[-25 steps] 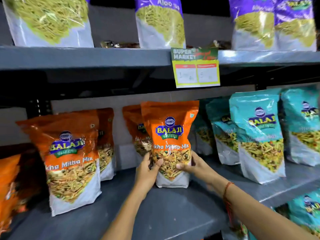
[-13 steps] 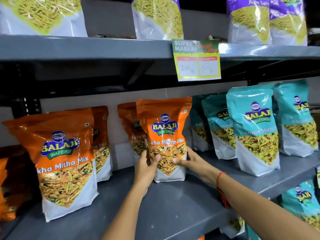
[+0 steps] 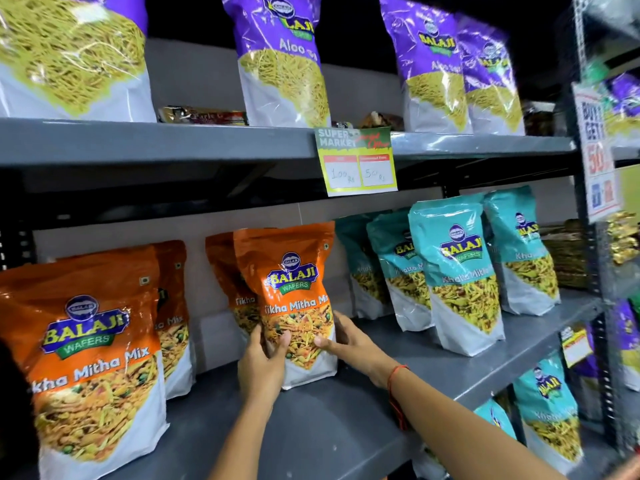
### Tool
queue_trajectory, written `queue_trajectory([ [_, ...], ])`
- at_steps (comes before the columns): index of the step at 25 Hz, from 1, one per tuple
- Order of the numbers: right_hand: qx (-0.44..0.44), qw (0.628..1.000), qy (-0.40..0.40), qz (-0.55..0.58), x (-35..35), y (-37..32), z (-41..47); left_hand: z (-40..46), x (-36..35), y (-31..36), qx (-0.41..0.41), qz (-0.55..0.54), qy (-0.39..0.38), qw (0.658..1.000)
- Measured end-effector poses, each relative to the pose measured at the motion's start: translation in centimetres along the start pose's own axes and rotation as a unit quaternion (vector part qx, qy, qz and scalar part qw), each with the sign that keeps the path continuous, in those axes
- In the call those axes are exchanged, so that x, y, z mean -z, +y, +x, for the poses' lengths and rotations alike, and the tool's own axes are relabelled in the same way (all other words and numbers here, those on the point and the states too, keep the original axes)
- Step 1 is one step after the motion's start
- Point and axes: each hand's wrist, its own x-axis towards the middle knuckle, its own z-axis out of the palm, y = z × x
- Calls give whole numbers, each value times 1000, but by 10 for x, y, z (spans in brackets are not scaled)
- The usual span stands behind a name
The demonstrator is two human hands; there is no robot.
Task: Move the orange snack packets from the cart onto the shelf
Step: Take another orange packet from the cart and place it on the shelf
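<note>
An orange snack packet [image 3: 291, 289] stands upright on the grey middle shelf [image 3: 311, 431]. My left hand [image 3: 261, 367] grips its lower left side and my right hand [image 3: 353, 344] its lower right side, thumbs on the front. A second orange packet [image 3: 225, 271] stands right behind it. Two more orange packets stand further left: a large near one [image 3: 83, 358] and one behind it [image 3: 175, 317]. The cart is out of view.
Teal packets [image 3: 457, 271] stand in rows to the right on the same shelf. Purple packets [image 3: 284, 60] line the shelf above, which carries a yellow price tag [image 3: 358, 161]. A dark upright post [image 3: 595, 237] with a sale sign is at the right. More teal packets [image 3: 550, 414] sit below.
The view has swung left and up, so the shelf contents sit more to the right. Both hands stay on the same orange packet, which stands on the shelf in the same spot.
</note>
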Motion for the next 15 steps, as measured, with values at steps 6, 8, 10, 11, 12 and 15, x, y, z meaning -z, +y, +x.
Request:
queue_trajectory([
  [6, 139, 954, 265, 16, 23, -62, -58, -37, -31, 65, -177, -134, 75, 972],
  [8, 198, 923, 325, 58, 45, -85, -90, -72, -65, 107, -195, -237, -2, 952],
  [10, 241, 891, 378, 71, 83, -101, -136, -116, -104, 150, -188, -325, -85, 923],
  [11, 256, 880, 393, 72, 101, -109, -160, -136, -121, 167, -184, -367, -119, 904],
  [12, 266, 870, 410, 64, 125, -111, -191, -160, -143, 182, -169, -402, -163, 885],
  [15, 232, 838, 494, 11, 195, -105, -302, -252, -220, 208, -121, -459, -310, 824],
])
